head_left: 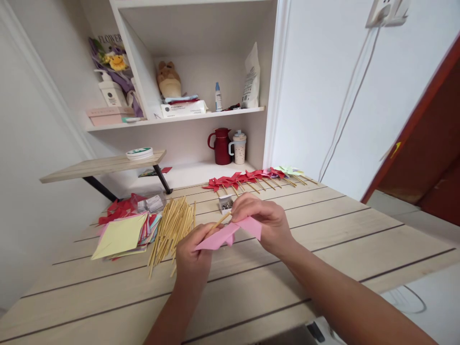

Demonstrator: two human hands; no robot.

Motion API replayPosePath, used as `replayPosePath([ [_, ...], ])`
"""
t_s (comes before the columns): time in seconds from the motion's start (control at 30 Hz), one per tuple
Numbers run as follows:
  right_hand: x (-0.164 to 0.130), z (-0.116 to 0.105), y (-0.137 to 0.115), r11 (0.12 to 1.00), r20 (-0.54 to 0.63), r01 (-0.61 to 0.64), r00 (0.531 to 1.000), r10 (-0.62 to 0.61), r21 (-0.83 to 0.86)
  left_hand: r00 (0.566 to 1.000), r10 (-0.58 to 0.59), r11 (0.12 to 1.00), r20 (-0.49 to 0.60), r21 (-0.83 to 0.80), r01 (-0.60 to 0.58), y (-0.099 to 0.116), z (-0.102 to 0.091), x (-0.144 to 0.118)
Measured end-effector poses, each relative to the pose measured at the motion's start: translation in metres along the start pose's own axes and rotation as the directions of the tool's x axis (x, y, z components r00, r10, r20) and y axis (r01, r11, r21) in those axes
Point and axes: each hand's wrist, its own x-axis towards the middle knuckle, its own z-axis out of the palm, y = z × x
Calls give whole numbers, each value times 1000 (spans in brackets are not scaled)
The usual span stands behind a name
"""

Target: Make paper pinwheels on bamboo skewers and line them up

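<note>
Above the table's middle, my left hand (pixel 194 249) is closed round a thin wooden stick (pixel 220 221) and an edge of a folded pink paper pinwheel (pixel 217 239). My right hand (pixel 271 223) pinches the pinwheel near its centre, by the stick's far end. Whether a pin sits between those fingers is hidden. Just beyond the hands stands a small open white box (pixel 226 197) of shiny metal pins. A pile of loose wooden sticks (pixel 172 230) lies left of my left hand. Farther left is a stack of coloured paper squares (pixel 120 235), pale yellow on top.
Red and pale paper pinwheels on sticks (pixel 237 180) lie in a row along the table's back. Red paper pieces (pixel 120 209) and a clear container (pixel 153 201) sit under a small raised shelf (pixel 104 165). A red jug (pixel 222 147) and a cup (pixel 239 148) stand behind.
</note>
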Motion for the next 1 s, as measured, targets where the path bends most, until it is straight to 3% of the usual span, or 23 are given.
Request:
replayPosePath([
  [0.2, 0, -1, 1, 1000, 3, -9, 1000, 9, -1, 991, 123, 990, -54, 79, -118, -7, -3, 0],
  [0.33, -1, -1, 1, 1000, 13, -7, 1000, 8, -3, 976, 217, 964, -22, 163, -210, -13, -8, 0],
  [0.67, -2, -2, 1, 1000, 21, -14, 1000, 15, -26, 903, 425, 836, -63, 410, -365, -12, -12, -1],
  [0.83, -2, -2, 2, 999, 21, -17, 1000, 18, -27, 887, 457, 809, -64, 445, -384, -14, -13, -1],
  [1.0, -2, -2, 2, 999, 16, -18, 1000, 19, -42, 916, 397, 830, -49, 445, -336, -17, -11, -4],
])
